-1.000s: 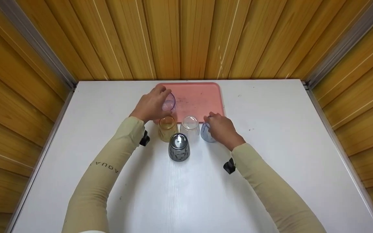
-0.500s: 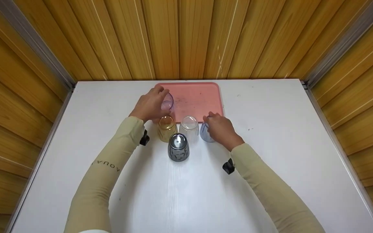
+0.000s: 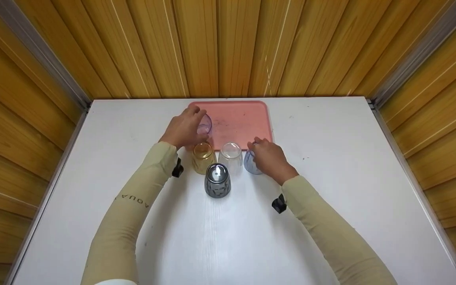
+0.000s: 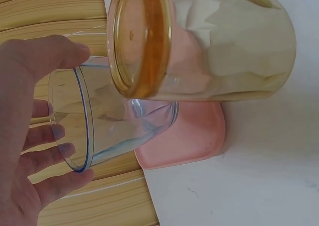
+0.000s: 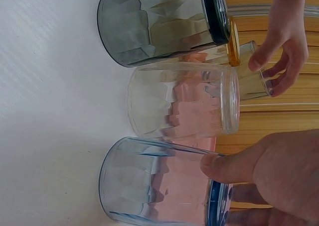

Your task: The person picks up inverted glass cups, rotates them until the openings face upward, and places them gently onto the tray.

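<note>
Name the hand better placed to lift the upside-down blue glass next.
The right hand, most likely: it grips the blue glass by its upturned base. The left hand is farther off, at the pink tray, holding the purple-tinted glass near its rim.

Head view looks fwd-dn; close-up wrist views share tray [image 4: 197, 139].

it's a wkstn booth: panelled walls [image 3: 236, 47], tbl [image 3: 339, 138].

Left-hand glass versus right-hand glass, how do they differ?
The left-hand glass is mouth up; the right-hand glass is mouth down. The left-hand glass is on or above the tray; the right-hand glass stands on the table. Both are transparent and faceted.
</note>
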Action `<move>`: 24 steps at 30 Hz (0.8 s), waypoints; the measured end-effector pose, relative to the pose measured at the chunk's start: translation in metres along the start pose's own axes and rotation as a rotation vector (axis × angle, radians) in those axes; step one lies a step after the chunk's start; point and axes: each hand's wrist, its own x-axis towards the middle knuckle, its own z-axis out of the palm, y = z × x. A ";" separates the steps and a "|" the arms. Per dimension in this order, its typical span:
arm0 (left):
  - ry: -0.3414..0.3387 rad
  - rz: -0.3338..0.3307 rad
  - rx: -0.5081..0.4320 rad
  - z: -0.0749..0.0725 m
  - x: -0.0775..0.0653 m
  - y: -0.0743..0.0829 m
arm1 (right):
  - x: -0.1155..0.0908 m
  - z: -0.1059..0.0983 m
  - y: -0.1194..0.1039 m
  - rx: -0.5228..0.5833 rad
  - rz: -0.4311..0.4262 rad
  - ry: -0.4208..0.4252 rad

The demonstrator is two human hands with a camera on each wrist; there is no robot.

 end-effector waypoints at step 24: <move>-0.058 -0.020 0.029 0.009 0.007 -0.002 | 0.001 -0.002 -0.001 0.005 0.026 -0.042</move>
